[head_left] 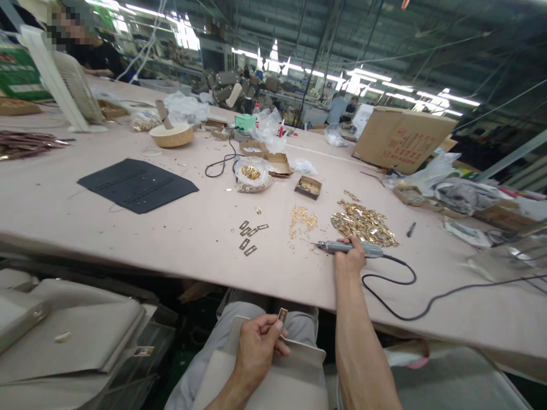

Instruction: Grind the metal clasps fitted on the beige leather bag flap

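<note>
Grey electric screwdriver (350, 247) lies on the desk (179, 228) just beside the pile of gold fittings (363, 223), my right hand (351, 261) closed over it, my left hand (255, 348) below the desk edge pinching a small metal plate (282, 313).

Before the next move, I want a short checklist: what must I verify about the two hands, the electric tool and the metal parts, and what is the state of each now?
1. Right hand has its grip around the electric tool lying on the table: ok.
2. Left hand pinches a small metal plate against the beige piece on the lap: ok.
3. Tool cord lies loose on the table, not caught on the parts: ok.
4. Tool switched on or off: cannot tell.
5. Spare dark plates and gold parts pile lie near the right hand: ok.
6. Plate seated straight: cannot tell.
</note>
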The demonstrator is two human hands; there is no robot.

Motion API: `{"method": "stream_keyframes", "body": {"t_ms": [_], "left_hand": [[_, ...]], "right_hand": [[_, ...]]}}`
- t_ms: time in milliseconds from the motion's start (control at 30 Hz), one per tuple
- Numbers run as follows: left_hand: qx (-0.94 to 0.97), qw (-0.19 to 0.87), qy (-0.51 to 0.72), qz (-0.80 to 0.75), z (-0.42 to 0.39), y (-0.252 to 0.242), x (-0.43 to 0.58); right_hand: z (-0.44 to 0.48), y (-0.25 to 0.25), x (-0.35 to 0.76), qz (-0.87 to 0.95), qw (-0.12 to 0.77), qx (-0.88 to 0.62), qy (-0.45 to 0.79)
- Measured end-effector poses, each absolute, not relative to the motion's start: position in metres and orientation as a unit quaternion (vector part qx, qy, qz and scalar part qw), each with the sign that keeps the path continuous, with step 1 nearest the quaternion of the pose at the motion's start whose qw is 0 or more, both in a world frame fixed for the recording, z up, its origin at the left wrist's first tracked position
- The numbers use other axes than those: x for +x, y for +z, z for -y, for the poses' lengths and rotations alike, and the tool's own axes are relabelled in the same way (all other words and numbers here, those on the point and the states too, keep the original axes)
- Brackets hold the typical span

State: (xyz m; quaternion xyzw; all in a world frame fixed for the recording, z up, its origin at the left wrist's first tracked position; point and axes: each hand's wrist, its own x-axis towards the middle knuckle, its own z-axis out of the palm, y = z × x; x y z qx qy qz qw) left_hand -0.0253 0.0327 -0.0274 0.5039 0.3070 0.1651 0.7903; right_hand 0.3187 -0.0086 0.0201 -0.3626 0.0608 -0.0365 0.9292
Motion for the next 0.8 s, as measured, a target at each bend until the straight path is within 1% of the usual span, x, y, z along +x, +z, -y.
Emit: {"method": "stream_keyframes", "body": {"t_ms": [467,800], "left_hand": [[0.495,0.794,0.169,-0.309,-0.033,-0.025,-0.024],[0.502,0.791,0.164,-0.308,-0.031,-0.03,-0.025]], "right_hand": [[0.015,0.019,0.317,-0.043,0.933,-0.356,-0.023],[0.016,0.018,0.317,-0.06,0.93,-0.361,-0.045]]}}
